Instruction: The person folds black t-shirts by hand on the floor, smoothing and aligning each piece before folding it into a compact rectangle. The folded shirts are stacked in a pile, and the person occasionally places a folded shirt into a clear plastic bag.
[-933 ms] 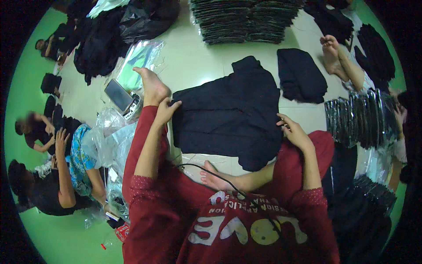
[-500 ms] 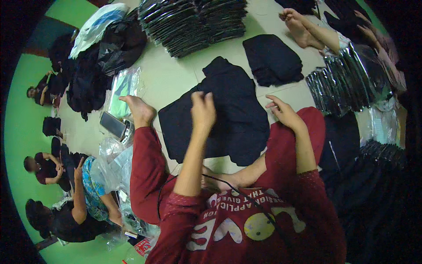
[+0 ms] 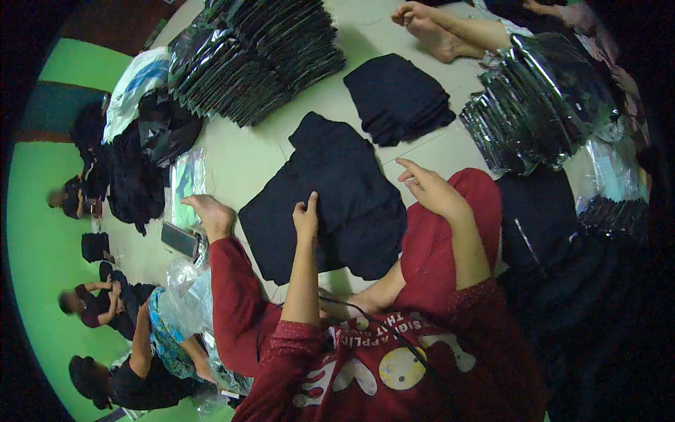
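Left hand (image 3: 306, 219) is over the black garment (image 3: 336, 169), thumb and finger up, rest loosely curled; no cloth visibly pinched, can't tell whether it presses or only hovers. Right hand (image 3: 432, 191) is released, fingers loosely spread, holding nothing, just beside the garment's right edge and over the bent right knee.

Garment lies on the floor (image 3: 278, 132), under and beyond the left fingers, left of the right fingers. Probably spread fairly flat between the legs so both hands reach it; the bent legs likely leave room for it. Right forearm seems propped by the thigh, which would explain the idle pose.

Beyond the right fingers: folded black cloth pile (image 3: 399, 98), apart from the garment. Further off, ahead and left of the left fingers: big stack of shiny dark packets (image 3: 256, 56). Right of the right fingers: row of dark plastic-wrapped packets (image 3: 510, 123), another person's bare feet (image 3: 432, 34) beyond.

Left of the left fingers: person's own left foot (image 3: 214, 214), then phone (image 3: 179, 239) and clear plastic bags (image 3: 184, 274). Foot hems in the garment's left side; tucked shin (image 3: 385, 287) crowds its near edge. Nothing visible lies on top except the left hand's reach.
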`<move>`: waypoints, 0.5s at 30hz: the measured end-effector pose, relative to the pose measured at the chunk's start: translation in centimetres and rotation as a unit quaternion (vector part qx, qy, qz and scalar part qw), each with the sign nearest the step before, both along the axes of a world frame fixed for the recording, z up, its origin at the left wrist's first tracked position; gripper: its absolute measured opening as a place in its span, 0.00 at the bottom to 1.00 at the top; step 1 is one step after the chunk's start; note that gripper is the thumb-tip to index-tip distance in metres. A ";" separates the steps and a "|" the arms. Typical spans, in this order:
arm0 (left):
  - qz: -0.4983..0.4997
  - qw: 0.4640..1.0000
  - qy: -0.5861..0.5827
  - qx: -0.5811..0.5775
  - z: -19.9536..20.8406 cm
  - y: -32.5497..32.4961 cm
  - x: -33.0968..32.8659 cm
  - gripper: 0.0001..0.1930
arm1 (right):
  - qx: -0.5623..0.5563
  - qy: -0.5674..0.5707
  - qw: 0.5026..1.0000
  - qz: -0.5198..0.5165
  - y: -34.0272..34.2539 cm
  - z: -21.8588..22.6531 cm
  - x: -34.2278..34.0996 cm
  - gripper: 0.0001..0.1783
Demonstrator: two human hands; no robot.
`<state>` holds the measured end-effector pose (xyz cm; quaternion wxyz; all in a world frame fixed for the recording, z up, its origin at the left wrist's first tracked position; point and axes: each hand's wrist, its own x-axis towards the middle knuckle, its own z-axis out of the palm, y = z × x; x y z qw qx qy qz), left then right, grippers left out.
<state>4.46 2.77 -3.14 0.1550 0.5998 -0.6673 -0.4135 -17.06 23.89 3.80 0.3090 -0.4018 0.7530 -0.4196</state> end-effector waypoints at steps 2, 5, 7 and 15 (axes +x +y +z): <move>-0.030 0.984 -0.060 -0.167 1.0 1.1 -2.0 0.26 | 0.009 -0.008 1.000 -0.005 0.3 0.2 -0.1 0.27; -0.161 0.948 0.043 -0.269 5.3 2.5 -6.1 0.17 | 0.012 -0.015 1.000 -0.022 0.8 0.6 0.0 0.28; -0.269 0.922 0.088 -0.264 9.7 2.8 -8.9 0.13 | 0.016 -0.003 1.000 -0.024 1.0 0.8 -0.2 0.30; -0.495 0.830 0.188 -0.176 21.7 -4.4 -23.7 0.17 | -0.086 -0.159 0.977 -0.109 4.5 2.1 -3.0 0.29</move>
